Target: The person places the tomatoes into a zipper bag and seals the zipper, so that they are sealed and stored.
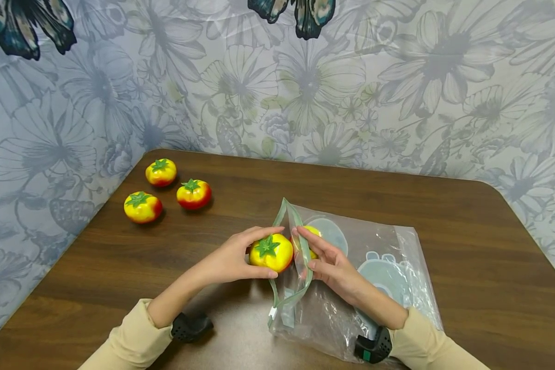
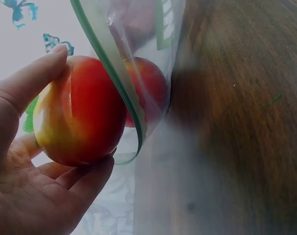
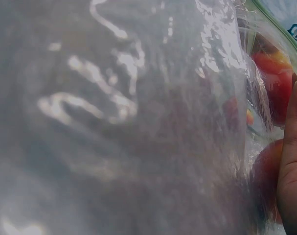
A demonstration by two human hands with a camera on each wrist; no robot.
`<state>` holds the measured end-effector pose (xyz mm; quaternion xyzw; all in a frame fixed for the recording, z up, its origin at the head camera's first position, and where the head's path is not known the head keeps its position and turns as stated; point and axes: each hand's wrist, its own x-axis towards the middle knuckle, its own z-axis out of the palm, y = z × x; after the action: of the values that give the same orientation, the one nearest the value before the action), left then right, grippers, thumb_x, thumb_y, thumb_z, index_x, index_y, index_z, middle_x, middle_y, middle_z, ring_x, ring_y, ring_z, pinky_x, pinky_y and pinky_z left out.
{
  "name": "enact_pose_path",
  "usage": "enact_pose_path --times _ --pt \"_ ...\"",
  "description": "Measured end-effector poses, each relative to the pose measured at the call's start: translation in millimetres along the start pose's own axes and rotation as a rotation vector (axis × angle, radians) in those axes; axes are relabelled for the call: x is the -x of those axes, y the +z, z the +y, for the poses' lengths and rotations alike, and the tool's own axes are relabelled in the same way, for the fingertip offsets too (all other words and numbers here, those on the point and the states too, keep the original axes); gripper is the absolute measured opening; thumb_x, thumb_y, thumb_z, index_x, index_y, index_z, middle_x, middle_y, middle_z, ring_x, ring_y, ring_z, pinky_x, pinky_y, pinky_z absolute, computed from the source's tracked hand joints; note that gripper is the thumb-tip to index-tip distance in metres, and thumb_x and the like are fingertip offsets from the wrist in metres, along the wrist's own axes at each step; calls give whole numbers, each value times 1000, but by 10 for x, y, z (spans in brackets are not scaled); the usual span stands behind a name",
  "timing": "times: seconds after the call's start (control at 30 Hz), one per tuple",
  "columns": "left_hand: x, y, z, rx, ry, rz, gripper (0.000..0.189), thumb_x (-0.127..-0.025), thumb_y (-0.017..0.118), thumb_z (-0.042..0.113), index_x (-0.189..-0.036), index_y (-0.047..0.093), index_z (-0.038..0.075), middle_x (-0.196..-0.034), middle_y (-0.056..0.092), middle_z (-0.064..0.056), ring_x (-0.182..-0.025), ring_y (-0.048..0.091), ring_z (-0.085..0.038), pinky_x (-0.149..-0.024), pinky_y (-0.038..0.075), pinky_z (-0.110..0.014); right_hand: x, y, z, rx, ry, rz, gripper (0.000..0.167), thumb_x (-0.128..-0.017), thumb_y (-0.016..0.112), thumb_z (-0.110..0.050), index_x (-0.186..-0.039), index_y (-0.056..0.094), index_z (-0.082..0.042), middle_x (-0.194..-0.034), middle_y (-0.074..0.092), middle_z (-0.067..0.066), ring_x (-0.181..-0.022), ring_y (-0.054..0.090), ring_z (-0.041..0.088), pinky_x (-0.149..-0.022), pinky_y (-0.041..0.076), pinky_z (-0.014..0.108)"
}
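My left hand [image 1: 231,257] grips a yellow-and-red artificial tomato [image 1: 271,253] with a green leafy top, at the mouth of a clear zip bag [image 1: 337,318]. In the left wrist view, the held tomato [image 2: 82,112] touches the bag's green-edged rim [image 2: 114,73]. My right hand [image 1: 335,267] holds the bag's rim, keeping the mouth parted. Another tomato [image 1: 312,237] lies inside the bag just past the opening, partly covered by my right fingers. The right wrist view shows red tomatoes [image 3: 275,88] through the plastic, beside the right hand [image 3: 292,171].
Three more tomatoes stand at the table's far left: one at the back [image 1: 161,172], one in front [image 1: 142,207], one to the right [image 1: 193,194]. Pale blue-green shapes [image 1: 384,275] show on or through the bag. A flowered cloth [image 1: 305,92] hangs behind the brown table [image 1: 374,190].
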<state>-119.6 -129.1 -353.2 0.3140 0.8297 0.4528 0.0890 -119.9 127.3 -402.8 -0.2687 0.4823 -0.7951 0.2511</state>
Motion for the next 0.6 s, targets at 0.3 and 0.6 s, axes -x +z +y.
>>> enact_pose_path --times 0.3,0.6 --pt "-15 29 -20 -13 -10 -14 75 -76 79 29 -140 45 12 -126 50 -7 -106 50 -20 -87 45 -38 -2 -7 -7 -3 2 1 60 -93 43 9 -148 27 -10 -153 19 4 -92 58 19 -77 51 32" --pt "-20 64 -38 -16 -29 -20 76 -75 80 28 -141 44 12 -123 52 -5 -105 51 -19 -88 44 -38 3 -3 -5 13 16 7 60 -94 43 8 -149 26 -10 -154 17 4 -123 40 22 -80 51 34"
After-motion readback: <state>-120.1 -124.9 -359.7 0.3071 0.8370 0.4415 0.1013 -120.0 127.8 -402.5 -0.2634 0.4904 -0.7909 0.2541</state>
